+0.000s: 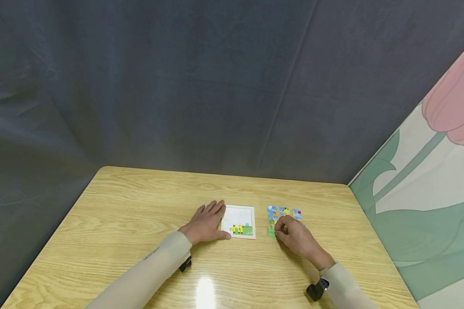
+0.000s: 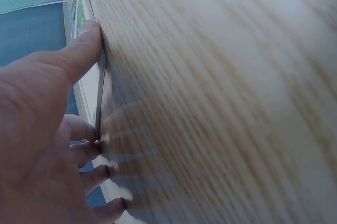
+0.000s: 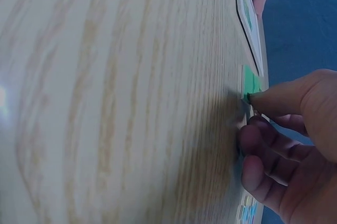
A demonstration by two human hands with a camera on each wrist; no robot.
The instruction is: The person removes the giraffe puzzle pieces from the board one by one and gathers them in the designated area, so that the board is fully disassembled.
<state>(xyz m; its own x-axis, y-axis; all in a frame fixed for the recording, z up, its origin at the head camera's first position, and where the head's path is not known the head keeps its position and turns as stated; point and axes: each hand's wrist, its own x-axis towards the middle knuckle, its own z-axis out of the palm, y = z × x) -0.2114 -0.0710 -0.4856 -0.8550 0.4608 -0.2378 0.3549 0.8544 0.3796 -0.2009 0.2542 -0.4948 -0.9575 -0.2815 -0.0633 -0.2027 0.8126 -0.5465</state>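
Note:
My left hand (image 1: 206, 223) lies with straight, spread fingers along the left side of a white puzzle tray (image 1: 236, 216), thumb at its near corner. In the tray's lower part sit joined puzzle pieces (image 1: 248, 230) with green ground and yellow figures; the rest of its floor is bare white. To the right, my right hand (image 1: 299, 238) reaches down over a group of loose pieces (image 1: 271, 210), partly hiding them. Its thumb and forefinger pinch a green puzzle piece (image 3: 247, 80) by its edge, the other fingers curled below in the right wrist view.
Both the tray and the loose pieces rest on a light wood-grain table (image 1: 139, 201). Behind its far edge hangs a dark curtain (image 1: 201, 94). A panel with a pink tulip print (image 1: 429, 206) stands along the right side.

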